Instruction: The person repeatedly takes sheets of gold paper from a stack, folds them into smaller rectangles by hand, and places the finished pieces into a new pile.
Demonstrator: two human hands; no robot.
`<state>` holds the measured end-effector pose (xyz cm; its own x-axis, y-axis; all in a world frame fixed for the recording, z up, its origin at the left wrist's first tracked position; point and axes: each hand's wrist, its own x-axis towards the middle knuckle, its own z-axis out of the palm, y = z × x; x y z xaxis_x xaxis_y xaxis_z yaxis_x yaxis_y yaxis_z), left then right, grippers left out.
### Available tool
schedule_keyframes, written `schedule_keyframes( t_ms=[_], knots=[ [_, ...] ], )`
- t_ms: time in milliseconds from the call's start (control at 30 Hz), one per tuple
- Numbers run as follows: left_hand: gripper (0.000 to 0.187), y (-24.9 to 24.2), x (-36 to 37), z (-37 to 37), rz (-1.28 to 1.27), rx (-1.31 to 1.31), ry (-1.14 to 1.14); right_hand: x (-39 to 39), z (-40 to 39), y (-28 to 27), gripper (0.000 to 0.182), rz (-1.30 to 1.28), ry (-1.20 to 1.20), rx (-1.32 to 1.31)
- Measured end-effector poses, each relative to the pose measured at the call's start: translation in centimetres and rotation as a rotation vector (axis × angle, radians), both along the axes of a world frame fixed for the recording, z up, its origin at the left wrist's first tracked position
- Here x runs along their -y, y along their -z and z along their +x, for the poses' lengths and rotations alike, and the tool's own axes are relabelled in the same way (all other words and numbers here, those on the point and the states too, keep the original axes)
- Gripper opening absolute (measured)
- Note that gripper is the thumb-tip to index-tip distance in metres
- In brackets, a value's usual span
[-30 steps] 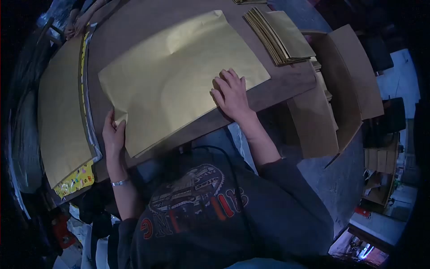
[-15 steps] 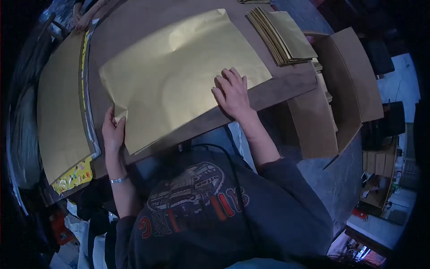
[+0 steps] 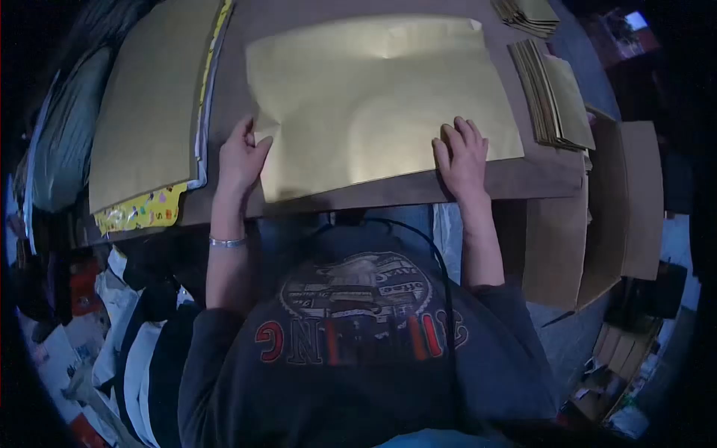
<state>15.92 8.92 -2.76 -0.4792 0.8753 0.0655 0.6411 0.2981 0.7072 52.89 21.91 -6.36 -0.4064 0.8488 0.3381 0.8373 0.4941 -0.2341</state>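
Observation:
A large gold-brown paper sheet (image 3: pixel 388 112) lies across the table in front of me, creased near its left side and dented near its far edge. My left hand (image 3: pixel 243 160) is at the sheet's left edge, thumb and fingers closed on the paper there. Resting on the near right part of the sheet, my right hand (image 3: pixel 463 157) has its fingers apart and slightly curved, gripping nothing. Whether the sheet is one layer or several cannot be made out.
A stack of large brown sheets (image 3: pixel 153 104) lies on the left over yellow printed wrapping (image 3: pixel 146 211). Folded brown paper bundles (image 3: pixel 556 101) stand on the table's right side. Beyond the right edge is an open cardboard box (image 3: pixel 556 254). The brown table (image 3: pixel 418 189) ends near my body.
The view has turned, so the sheet now lies straighter in front of me. Both hands keep their places on it. The other person's hands at top left are out of view.

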Motion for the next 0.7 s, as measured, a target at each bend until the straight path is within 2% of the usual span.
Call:
schedule_keyframes(
  t_ms=[67,133,167,233,300,367,433,533,700],
  knots=[
    [0.058,0.6,0.6,-0.8,-0.083,0.064,-0.034,-0.2,0.1,0.1,0.035,-0.008,-0.015,0.012],
    [0.057,-0.8,1.4,-0.2,-0.111,0.009,-0.033,-0.3,0.3,0.5,0.036,0.019,-0.027,0.018],
    [0.056,1.1,1.7,-1.2,-0.07,0.067,-0.033,-0.2,0.2,0.4,0.036,0.023,-0.015,0.037],
    [0.054,-0.2,1.9,-0.5,-0.088,0.095,-0.051,-0.4,0.3,0.7,0.035,0.088,-0.053,0.029],
    [0.052,-0.6,2.3,-0.4,-0.086,0.094,-0.097,-0.2,-0.3,0.2,0.034,0.045,-0.083,0.046],
    [0.05,-0.1,2.0,-0.8,-0.087,0.09,-0.009,-0.7,0.5,0.8,0.037,-0.013,-0.065,-0.003],
    [0.05,-0.5,2.1,-0.3,-0.109,0.143,-0.062,-1.2,0.9,1.6,0.036,0.0,-0.101,-0.006],
    [0.053,0.1,2.1,-0.8,-0.116,0.037,-0.01,-0.9,0.8,1.2,0.037,0.01,-0.057,0.039],
    [0.052,-0.2,2.1,-0.8,-0.128,0.065,-0.014,-1.1,0.9,1.5,0.037,0.026,-0.076,-0.004]
  ],
)
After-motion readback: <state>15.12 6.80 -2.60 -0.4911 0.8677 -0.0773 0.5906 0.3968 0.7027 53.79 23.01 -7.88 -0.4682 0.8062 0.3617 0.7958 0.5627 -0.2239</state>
